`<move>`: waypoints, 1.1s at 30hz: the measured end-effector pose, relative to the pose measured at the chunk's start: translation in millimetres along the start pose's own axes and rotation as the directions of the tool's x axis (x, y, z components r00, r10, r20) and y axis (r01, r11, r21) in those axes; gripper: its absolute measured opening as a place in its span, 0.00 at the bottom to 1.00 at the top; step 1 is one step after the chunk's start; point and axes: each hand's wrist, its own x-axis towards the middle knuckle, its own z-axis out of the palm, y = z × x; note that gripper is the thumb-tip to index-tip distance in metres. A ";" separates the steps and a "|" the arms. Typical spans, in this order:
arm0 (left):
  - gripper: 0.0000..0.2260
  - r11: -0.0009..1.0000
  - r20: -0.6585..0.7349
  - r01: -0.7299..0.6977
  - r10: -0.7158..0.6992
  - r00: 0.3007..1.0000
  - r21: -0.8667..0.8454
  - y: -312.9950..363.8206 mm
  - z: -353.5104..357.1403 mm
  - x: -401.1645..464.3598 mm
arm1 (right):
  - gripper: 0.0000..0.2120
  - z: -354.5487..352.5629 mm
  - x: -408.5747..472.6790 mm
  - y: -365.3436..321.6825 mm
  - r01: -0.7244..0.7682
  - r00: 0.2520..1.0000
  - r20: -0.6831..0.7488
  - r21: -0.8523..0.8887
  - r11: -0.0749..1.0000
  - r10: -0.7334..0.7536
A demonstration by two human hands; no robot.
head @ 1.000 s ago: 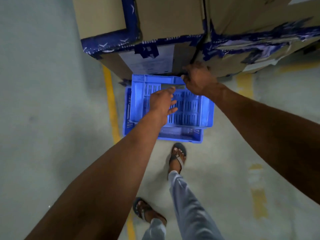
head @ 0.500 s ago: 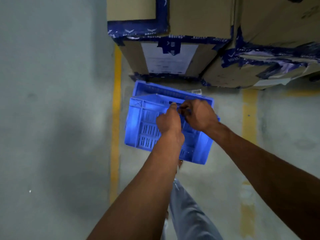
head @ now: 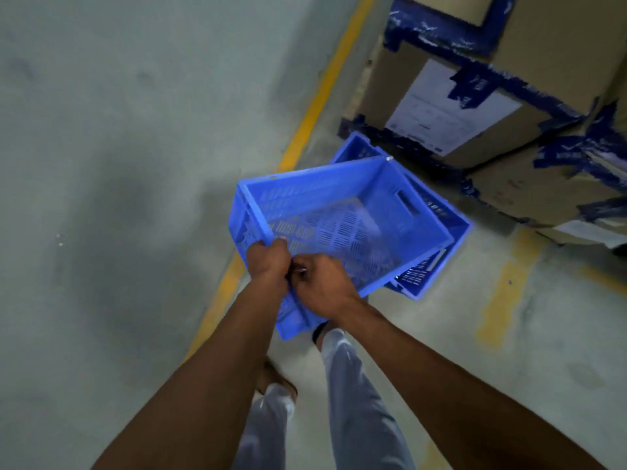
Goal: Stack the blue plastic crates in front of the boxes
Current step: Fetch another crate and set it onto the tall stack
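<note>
From the head camera, looking down, both hands are clamped on the near rim of the upper blue crate (head: 342,212), side by side and touching. The left hand (head: 268,261) curls over the rim near its left corner, and the right hand (head: 320,286) grips the same edge just beside it, fingers wrapped round the plastic. That crate is tilted, its open top turned toward the person, so the slotted bottom and a handle cutout in the far wall show. It hangs above and partly over the lower blue crate (head: 437,245), which sits on the floor (head: 101,164) with its far end close against the cardboard boxes (head: 451,106); whether the two crates touch cannot be told. The boxes are bound with dark blue tape (head: 488,79), and the nearest one carries a white label (head: 444,113) on its side. A yellow floor line (head: 305,120) runs slantwise past the left of the crates, and fainter yellow marks (head: 502,290) lie to the right. Below the arms stand the person's legs in light grey trousers (head: 353,395), with a sandalled foot (head: 274,378) on the concrete.
</note>
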 end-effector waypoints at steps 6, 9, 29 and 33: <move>0.22 0.988 -0.129 0.006 0.015 0.991 0.155 -91.8 -65.0 119.0 | 0.10 29.7 29.2 41.0 -0.177 0.978 -0.124 -0.039 0.984 0.171; 0.17 0.978 -0.153 0.018 0.014 0.988 0.210 -85.6 -95.2 110.0 | 0.18 5.0 43.9 87.7 -0.300 0.929 -0.287 -0.218 0.929 0.232; 0.68 0.935 -0.287 0.274 -0.205 0.936 0.225 -111.5 -108.2 84.6 | 0.35 -23.3 73.9 127.7 -0.577 0.772 -0.331 -0.009 0.817 0.542; 0.69 0.920 -0.335 0.367 -0.306 0.891 0.136 -109.4 -171.5 42.7 | 0.34 -21.2 63.9 74.4 -0.523 0.823 -0.299 -0.065 0.850 0.483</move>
